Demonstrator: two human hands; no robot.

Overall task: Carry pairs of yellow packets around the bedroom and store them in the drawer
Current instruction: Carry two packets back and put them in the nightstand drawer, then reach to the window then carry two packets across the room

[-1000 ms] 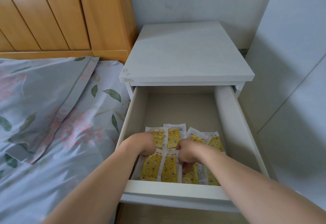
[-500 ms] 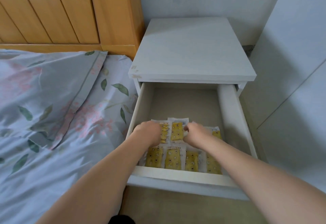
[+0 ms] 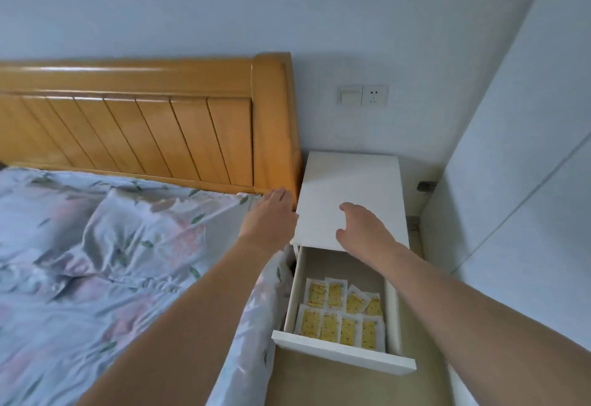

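The white drawer (image 3: 342, 354) of the bedside table stands pulled out. Several yellow packets (image 3: 339, 313) with white edges lie flat in two rows on its bottom. My left hand (image 3: 268, 216) is raised over the bed's edge, left of the table top, fingers straight and empty. My right hand (image 3: 361, 226) hovers above the front of the white table top (image 3: 351, 181), fingers loosely bent and holding nothing. Both hands are well above the drawer.
A bed with floral bedding (image 3: 112, 261) fills the left, its wooden headboard (image 3: 160, 124) behind. A light wall or wardrobe panel (image 3: 518, 181) closes the right side. A switch and socket (image 3: 363, 95) sit on the back wall.
Both hands have come up out of the drawer and left the packets lying there. The view has pulled back and tilted up, showing the headboard and wall.
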